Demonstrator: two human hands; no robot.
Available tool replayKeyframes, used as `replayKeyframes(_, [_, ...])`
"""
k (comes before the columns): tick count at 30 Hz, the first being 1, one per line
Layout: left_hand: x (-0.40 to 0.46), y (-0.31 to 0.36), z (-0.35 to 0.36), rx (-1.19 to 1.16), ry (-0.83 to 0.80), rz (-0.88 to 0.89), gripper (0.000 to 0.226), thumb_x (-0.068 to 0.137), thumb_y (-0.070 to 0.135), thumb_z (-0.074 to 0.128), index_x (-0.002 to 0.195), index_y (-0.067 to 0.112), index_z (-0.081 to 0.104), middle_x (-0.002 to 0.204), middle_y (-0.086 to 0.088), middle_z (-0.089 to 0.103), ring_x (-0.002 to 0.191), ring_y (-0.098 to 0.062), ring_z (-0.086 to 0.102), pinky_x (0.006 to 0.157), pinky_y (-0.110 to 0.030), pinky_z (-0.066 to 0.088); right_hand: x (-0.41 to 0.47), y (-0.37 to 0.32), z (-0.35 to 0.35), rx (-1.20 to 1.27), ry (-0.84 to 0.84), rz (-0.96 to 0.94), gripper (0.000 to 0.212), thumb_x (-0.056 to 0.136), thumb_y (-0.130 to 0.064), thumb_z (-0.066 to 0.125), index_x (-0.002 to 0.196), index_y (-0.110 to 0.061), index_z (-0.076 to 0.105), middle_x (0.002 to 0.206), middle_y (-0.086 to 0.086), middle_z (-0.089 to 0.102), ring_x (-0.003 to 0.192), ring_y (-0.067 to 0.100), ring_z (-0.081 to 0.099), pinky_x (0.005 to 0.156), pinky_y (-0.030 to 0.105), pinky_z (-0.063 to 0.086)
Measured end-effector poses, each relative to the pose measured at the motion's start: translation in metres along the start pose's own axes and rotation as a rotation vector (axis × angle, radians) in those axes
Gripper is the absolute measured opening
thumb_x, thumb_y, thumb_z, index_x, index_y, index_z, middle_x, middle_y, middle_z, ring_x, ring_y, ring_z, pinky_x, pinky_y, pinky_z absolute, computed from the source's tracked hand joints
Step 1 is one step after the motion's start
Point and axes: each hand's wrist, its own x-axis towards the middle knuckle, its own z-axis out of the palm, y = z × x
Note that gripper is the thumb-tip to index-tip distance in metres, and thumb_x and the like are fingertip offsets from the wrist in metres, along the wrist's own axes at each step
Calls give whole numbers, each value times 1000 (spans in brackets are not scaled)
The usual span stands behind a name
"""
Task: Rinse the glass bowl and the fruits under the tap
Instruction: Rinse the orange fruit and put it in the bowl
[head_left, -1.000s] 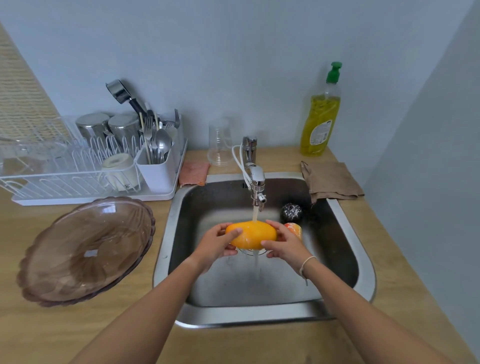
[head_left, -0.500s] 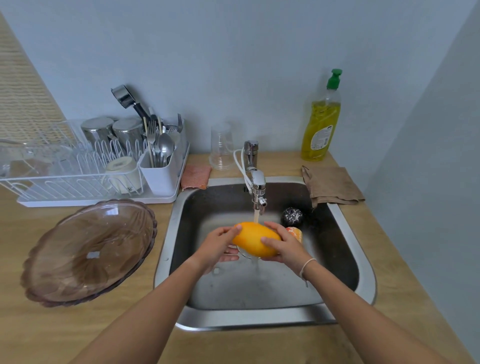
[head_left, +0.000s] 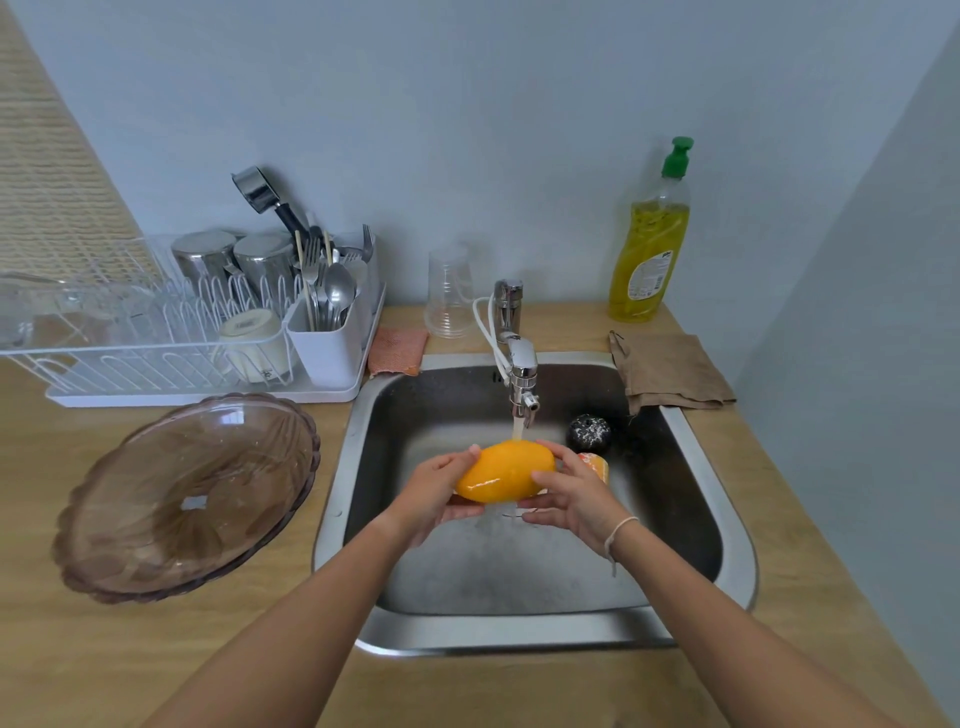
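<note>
Mango (head_left: 505, 470) under tap (head_left: 522, 384), both hands gripping

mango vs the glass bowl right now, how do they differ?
The mango is opaque orange and held by the left hand and right hand over the sink; the glass bowl is see-through brown and rests untouched on the counter. The mango sits under the tap stream; the bowl lies left of the sink, away from the water. The bowl looks much wider. Both look glossy.

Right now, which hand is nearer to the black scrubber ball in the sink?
Right. The right hand is just below-left of the black scrubber ball; the left hand is farther, across the mango.
</note>
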Motion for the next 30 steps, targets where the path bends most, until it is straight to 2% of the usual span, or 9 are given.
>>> replayKeyframes(4, [0,-2,-1,20,4,0,41,89,33,58,124,13,49,100,-10,56,74,-24,62,64,-29,58,0,-2,2,-135,95,54,40,88,-31,58,120,-12,45,110,15,54,73,29,64,62,36,60])
replayKeyframes(8, [-1,-2,-2,22,-63,11,46,87,20,61,129,24,44,107,-13,51,70,-21,59,69,-32,59,0,-4,3,-135,180,96,35,90,-39,52,109,-9,46,114,16,51,91,34,61,62,34,59])
replayKeyframes(11, [-1,-5,-1,-17,-60,-12,43,87,22,61,127,19,45,103,-14,52,70,-22,58,71,-34,60,-3,-3,2,-16,110,58,29,91,-29,54,113,-11,49,108,14,52,83,32,61,61,30,59])
replayKeyframes(14, [0,-7,0,-11,-1,-20,41,88,32,59,125,17,47,105,-14,53,74,-24,60,70,-33,59,-3,0,0,-17,67,-21,37,88,-14,58,123,-15,46,104,12,52,73,26,59,56,26,58])
replayKeyframes(17, [-2,-8,2,-41,-4,-10,37,89,31,58,123,18,48,112,-12,53,90,-30,63,74,-31,58,-4,-3,-1,-45,85,-86,36,86,-10,61,119,-18,48,106,7,49,80,23,58,55,26,58])
replayKeyframes(20, [-3,-11,7,-116,-11,3,37,90,21,58,124,15,48,117,-10,53,96,-31,62,81,-32,56,-3,-6,-3,-76,87,-121,40,84,-7,63,121,-16,48,103,2,48,88,20,57,61,26,59])
replayKeyframes(24, [-4,-12,7,-152,45,102,42,87,8,59,127,15,47,126,-13,48,111,-35,56,84,-36,54,-2,-6,-7,-53,65,-113,45,82,7,60,119,-15,48,102,3,49,92,24,56,69,29,56])
replayKeyframes(30, [-9,-6,8,9,78,269,23,86,10,61,105,23,63,120,-6,50,115,-30,52,93,-40,51,-3,5,-12,113,60,-37,43,84,9,54,121,-11,47,103,6,53,102,32,55,79,33,52])
